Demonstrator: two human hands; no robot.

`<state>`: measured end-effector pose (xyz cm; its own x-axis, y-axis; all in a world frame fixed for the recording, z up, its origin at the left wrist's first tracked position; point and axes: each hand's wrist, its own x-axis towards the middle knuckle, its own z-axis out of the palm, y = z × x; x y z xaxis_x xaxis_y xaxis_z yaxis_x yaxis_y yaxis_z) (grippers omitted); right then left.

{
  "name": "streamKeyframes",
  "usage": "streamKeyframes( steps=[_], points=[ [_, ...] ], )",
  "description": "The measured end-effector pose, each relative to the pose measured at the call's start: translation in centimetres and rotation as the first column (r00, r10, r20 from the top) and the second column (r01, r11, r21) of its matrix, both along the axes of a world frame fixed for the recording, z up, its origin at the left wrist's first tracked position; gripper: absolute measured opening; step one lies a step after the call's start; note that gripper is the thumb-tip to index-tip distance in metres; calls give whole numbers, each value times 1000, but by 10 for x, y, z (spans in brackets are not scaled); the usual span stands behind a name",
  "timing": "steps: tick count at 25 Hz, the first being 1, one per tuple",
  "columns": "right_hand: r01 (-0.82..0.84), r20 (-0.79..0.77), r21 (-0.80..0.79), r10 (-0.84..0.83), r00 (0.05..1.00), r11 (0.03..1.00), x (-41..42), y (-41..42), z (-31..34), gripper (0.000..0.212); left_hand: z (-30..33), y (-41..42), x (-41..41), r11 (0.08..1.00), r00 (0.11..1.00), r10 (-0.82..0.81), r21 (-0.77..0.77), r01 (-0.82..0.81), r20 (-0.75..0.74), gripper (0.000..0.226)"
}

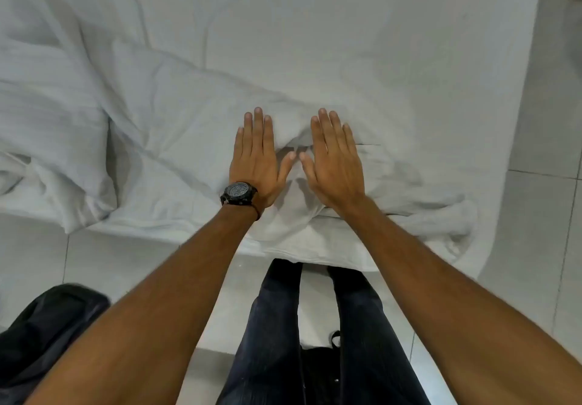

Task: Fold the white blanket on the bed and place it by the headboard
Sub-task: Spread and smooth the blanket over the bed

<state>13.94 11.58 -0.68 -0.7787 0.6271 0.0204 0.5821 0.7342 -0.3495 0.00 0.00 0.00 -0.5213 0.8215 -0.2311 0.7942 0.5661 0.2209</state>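
The white blanket lies rumpled over the left and near part of the bed, its folds bunched towards the near edge. My left hand, with a dark watch on the wrist, is held flat, fingers straight, palm down over the blanket. My right hand is flat beside it, thumbs nearly meeting. Neither hand grips any cloth. The headboard is out of view.
A white-tiled floor runs along the bed's right side and in front of it. A dark bag sits on the floor at lower left. My legs in dark trousers stand against the bed's near edge, with a black strap between them.
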Motion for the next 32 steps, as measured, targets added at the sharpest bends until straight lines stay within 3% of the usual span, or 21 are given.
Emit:
streamKeyframes(
  steps=[3, 6, 8, 9, 11, 13, 14, 16, 18, 20, 22, 24, 25, 27, 29, 32],
  points=[
    [-57, -44, 5, 57, 997, 998, 0, -19, -7, 57, -2, -24, 1, 984, 984, 176, -15, -176, -15, 89],
    [-150, -49, -12, 149, 988, 989, 1, -38, -17, 38, -9, -49, 6, 913, 914, 404, -76, -402, 25, 98],
    [-215, -24, -62, 213, 977, 975, -1, -43, -25, 32, -14, -60, 7, 781, 771, 624, -124, -612, 127, 113],
    [-241, 18, -109, 244, 970, 965, -2, -46, -30, 38, -18, -63, 9, 679, 652, 733, -142, -721, 196, 122],
    [-272, 123, -210, 301, 946, 939, -4, -54, -39, 66, -28, -67, 10, 478, 394, 842, -169, -862, 368, 141],
    [-335, 209, -279, 397, 894, 900, -5, -61, -44, 101, -32, -67, 6, 349, 236, 854, -175, -921, 463, 154],
    [-373, 255, -302, 452, 855, 877, -7, -62, -44, 115, -32, -66, 1, 345, 238, 863, -174, -922, 446, 154],
    [-442, 318, -307, 529, 787, 843, -8, -60, -44, 130, -31, -68, -9, 439, 367, 874, -192, -878, 318, 143],
    [-492, 359, -294, 572, 738, 819, -9, -57, -44, 133, -31, -73, -17, 527, 497, 850, -272, -805, 177, 132],
    [-531, 385, -283, 602, 700, 799, -8, -58, -44, 123, -27, -79, -23, 552, 543, 828, -367, -749, 137, 124],
    [-526, 328, -292, 600, 730, 799, -7, -60, -45, 93, -19, -75, -32, 553, 496, 833, -369, -747, 243, 97],
    [-478, 119, -282, 525, 843, 832, -7, -64, -43, 50, -5, -57, -42, 560, 383, 788, -302, -772, 482, 72],
    [-432, -5, -266, 447, 895, 862, -8, -64, -39, 35, 4, -44, -45, 587, 376, 739, -261, -766, 558, 63],
    [-298, -148, -291, 265, 953, 909, -9, -58, -27, 31, 25, -10, -49, 669, 410, 638, -205, -715, 652, 48],
    [-161, -176, -364, 102, 979, 917, -9, -42, -8, 28, 46, 31, -47, 726, 427, 560, -172, -666, 710, 46],
    [32, -280, -468, -182, 943, 883, 4, 0, 20, 34, 76, 99, -40, 681, 311, 483, -128, -721, 818, 30]
  ],
)
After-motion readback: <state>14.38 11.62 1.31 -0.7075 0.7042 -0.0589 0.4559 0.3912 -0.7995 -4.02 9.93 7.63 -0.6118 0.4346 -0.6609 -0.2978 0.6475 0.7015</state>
